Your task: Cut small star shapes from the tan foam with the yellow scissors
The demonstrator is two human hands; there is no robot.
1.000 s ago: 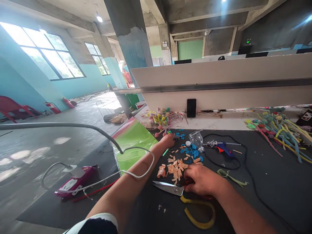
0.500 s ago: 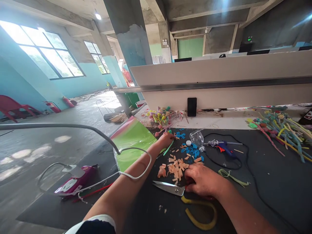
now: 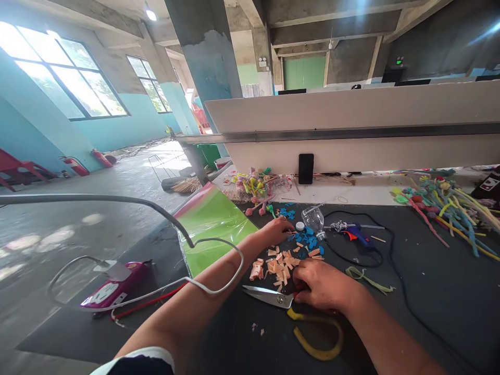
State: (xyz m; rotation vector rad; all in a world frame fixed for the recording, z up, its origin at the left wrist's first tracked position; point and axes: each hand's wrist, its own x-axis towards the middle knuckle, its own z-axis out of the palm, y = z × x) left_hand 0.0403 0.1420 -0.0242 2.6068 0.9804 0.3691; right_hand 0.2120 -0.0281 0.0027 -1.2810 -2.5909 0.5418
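Scissors handles point(image 3: 316, 338) coloured yellow; peach scraps point(image 3: 282, 265), blue scraps point(image 3: 308, 240) seen mottled; sheet point(image 3: 213, 229) green, pink-edged; glue gun point(image 3: 359, 235) blue, red-triggered.

Head-worn view, forward and down, close above the left hand point(image 3: 275, 233) and right hand point(image 3: 320, 285)

Matt peach foam scraps point(image 3: 279, 263) lie on a matt black tabletop point(image 3: 429, 307); at six o'clock, polished steel scissor blades point(image 3: 265, 297) and glossy yellow plastic handles point(image 3: 316, 338); at ten o'clock, a shiny green plastic sheet point(image 3: 213, 229).
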